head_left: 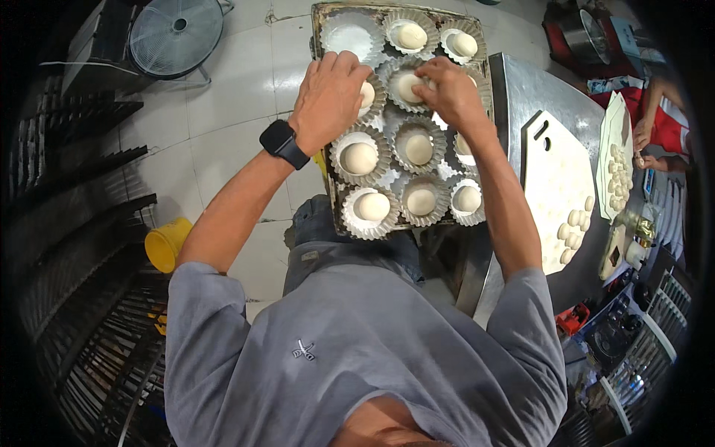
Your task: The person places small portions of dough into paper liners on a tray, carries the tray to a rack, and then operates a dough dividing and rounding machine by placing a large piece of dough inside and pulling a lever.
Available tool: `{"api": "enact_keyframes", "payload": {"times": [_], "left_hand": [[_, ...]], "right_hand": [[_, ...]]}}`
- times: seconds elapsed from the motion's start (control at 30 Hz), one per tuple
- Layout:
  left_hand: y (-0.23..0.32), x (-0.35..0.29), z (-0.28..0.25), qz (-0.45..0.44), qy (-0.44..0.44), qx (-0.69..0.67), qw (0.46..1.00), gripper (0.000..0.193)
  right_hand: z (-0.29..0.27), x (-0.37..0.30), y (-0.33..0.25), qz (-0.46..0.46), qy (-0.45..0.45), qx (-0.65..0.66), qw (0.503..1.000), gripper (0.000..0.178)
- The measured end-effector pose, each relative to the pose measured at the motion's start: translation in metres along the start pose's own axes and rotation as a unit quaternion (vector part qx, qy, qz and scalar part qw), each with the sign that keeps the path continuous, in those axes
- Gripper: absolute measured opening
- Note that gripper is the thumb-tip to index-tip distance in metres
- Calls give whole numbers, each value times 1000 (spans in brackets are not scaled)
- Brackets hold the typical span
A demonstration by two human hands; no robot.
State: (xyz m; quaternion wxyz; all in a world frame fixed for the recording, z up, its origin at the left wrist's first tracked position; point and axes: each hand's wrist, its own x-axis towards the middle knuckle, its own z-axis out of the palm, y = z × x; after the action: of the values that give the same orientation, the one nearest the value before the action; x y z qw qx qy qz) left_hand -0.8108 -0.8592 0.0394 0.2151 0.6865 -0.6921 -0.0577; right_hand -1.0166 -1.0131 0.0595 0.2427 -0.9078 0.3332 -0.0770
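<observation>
A worn metal tray (339,216) holds several fluted metal tins, most with a pale, round dough ball inside. My right hand (451,88) reaches over the far middle of the tray, thumb and fingers closed on a dough ball (408,87) sitting in its fluted tin (390,73). Beside it, my left hand (328,91) is curled at the tray's left side, next to another fluted tin (380,100) with a dough ball (366,95). Its fingertips are hidden, so what they grip does not show. At the far left corner, one tin (350,39) has no dough ball.
On the metal table (514,89) at right, a white board (547,171) carries several small dough pieces. Another person's hands (646,149) work beside a second board (612,123). A fan (176,33), dark racks (82,179) and a yellow bucket (165,246) stand at left.
</observation>
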Motion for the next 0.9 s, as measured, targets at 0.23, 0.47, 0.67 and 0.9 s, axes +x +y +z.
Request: {"api": "enact_keyframes", "payload": {"times": [0.23,0.47,0.67,0.9], "left_hand": [[-15,-63,-14,-80,141,-148,976,46],[27,-133,9,-300,54,-431,849,47],[32,-128,7,-278,98,-369,881,48],[15,-52,13,-76,139,-110,981,54]], "right_hand": [[-4,28,-33,-3,59,-3,998,37],[41,107,-78,-95,14,6,995,37],[45,89,-44,-176,207,-114,955,29],[-41,-66,28,74,156,-63,983,28]]}}
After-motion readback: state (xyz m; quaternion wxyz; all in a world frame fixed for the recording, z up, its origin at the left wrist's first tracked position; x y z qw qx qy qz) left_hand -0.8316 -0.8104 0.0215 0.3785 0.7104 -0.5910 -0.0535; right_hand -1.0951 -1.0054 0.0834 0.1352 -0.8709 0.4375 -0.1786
